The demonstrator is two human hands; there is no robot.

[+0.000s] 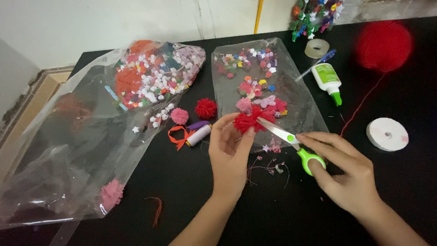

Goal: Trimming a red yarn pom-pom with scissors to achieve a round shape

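My left hand (230, 150) pinches a red yarn pompom (248, 120) between thumb and fingers, a little above the black table (273, 214). My right hand (346, 171) grips scissors (293, 141) with green handles, and their silver blades reach into the pompom from the right. Trimmed bits of thread (268, 166) lie on the table just below the pompom.
A large clear bag of small paper stars and pompoms (150, 75) lies at the left. A smaller clear bag (264, 82) sits behind my hands. Nearby are loose pompoms (205, 108), a thread spool (199, 135), a glue bottle (327, 79), tape rolls (387, 133) and a red yarn ball (383, 44).
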